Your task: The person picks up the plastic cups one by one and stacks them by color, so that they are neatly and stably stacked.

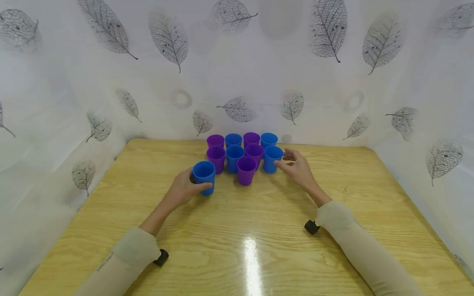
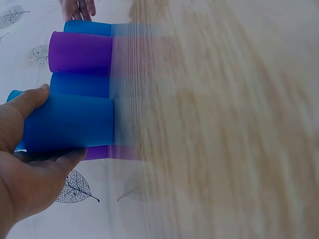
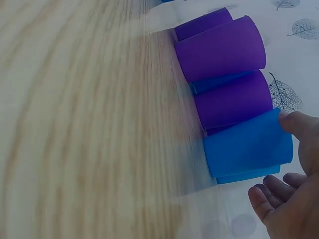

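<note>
Towards the back edge of the tabletop [image 1: 207,246], the left hand [image 1: 183,189] curls round a blue cup [image 1: 204,177], best kept upright, while the right hand [image 1: 298,169], fingers loosely parted at a second blue cup [image 1: 272,163], should close gently.

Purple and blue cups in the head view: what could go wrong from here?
Two risks seem plausible. The left hand grips a blue cup near the front purple cup; swinging it inward might knock that one over. The right hand's thumb is at the rim of the right-hand blue cup, while its fingers stand apart from the wall; a hasty grab could tip the cup or shove it into its purple neighbour.
</note>
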A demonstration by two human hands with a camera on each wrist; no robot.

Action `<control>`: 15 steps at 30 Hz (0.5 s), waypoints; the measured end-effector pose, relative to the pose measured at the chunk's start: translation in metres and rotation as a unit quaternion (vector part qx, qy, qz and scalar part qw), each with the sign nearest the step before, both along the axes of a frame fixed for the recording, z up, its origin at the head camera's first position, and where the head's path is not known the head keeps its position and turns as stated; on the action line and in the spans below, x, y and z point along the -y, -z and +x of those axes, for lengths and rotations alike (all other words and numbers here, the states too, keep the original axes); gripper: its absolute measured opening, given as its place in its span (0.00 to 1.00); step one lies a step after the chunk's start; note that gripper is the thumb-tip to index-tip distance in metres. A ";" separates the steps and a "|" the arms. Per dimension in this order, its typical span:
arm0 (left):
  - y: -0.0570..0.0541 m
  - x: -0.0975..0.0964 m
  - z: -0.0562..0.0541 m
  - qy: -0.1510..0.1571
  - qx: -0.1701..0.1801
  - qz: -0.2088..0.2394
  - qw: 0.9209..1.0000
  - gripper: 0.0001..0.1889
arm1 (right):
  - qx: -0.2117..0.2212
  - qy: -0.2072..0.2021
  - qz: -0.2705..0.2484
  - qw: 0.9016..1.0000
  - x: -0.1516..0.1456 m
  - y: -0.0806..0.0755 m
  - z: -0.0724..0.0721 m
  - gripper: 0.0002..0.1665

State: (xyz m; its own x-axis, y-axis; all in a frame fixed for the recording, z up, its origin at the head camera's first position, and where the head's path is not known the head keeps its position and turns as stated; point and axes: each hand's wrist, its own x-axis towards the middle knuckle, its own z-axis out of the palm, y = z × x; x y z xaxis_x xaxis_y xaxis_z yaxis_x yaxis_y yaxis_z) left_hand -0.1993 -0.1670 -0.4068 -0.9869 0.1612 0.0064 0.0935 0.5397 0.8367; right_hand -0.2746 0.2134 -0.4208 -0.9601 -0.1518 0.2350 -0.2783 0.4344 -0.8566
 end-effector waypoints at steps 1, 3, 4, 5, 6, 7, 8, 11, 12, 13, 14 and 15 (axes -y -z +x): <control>0.000 0.000 0.000 -0.001 0.001 -0.001 1.000 0.37 | -0.002 -0.002 0.000 1.000 0.002 0.000 -0.001 0.43; 0.000 -0.001 -0.001 -0.002 0.003 -0.002 1.000 0.37 | -0.001 -0.005 -0.003 1.000 0.005 0.000 -0.003 0.43; 0.000 -0.001 -0.001 -0.003 0.005 -0.002 1.000 0.37 | 0.000 -0.008 -0.002 1.000 0.007 0.000 -0.004 0.43; 0.000 -0.002 -0.001 -0.002 0.005 -0.003 1.000 0.37 | 0.001 -0.009 -0.002 1.000 0.008 0.000 -0.005 0.43; 0.000 -0.002 -0.001 -0.003 0.005 -0.004 1.000 0.37 | 0.003 -0.010 -0.003 1.000 0.010 0.000 -0.005 0.43; -0.001 -0.002 -0.001 -0.003 0.005 -0.005 1.000 0.37 | 0.004 -0.011 -0.006 1.000 0.012 0.000 -0.006 0.43; -0.001 -0.002 0.000 -0.002 0.005 -0.005 1.000 0.38 | 0.005 -0.012 -0.010 1.000 0.013 0.000 -0.006 0.42; -0.001 -0.002 0.000 -0.001 0.003 -0.003 1.000 0.37 | 0.007 -0.011 -0.015 1.000 0.017 0.001 -0.008 0.41; -0.001 -0.001 0.000 -0.001 0.003 -0.001 1.000 0.37 | 0.006 -0.011 -0.016 1.000 0.018 0.001 -0.009 0.41; -0.001 -0.001 0.000 0.000 0.002 -0.001 1.000 0.37 | 0.005 -0.010 -0.015 1.000 0.018 0.002 -0.010 0.41; -0.001 -0.001 0.000 -0.001 0.002 0.000 1.000 0.37 | 0.005 -0.009 -0.014 1.000 0.019 0.002 -0.011 0.41; -0.001 -0.001 0.000 -0.002 0.001 0.001 1.000 0.37 | 0.005 -0.008 -0.014 1.000 0.019 0.003 -0.011 0.41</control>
State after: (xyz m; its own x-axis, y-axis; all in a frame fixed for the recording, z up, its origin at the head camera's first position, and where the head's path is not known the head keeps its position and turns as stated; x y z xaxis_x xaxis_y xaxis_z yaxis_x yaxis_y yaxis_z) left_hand -0.1997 -0.1657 -0.4061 -0.9875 0.1577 0.0037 0.0893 0.5392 0.8375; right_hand -0.2861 0.1941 -0.4236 -0.9602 -0.1602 0.2289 -0.2754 0.4053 -0.8717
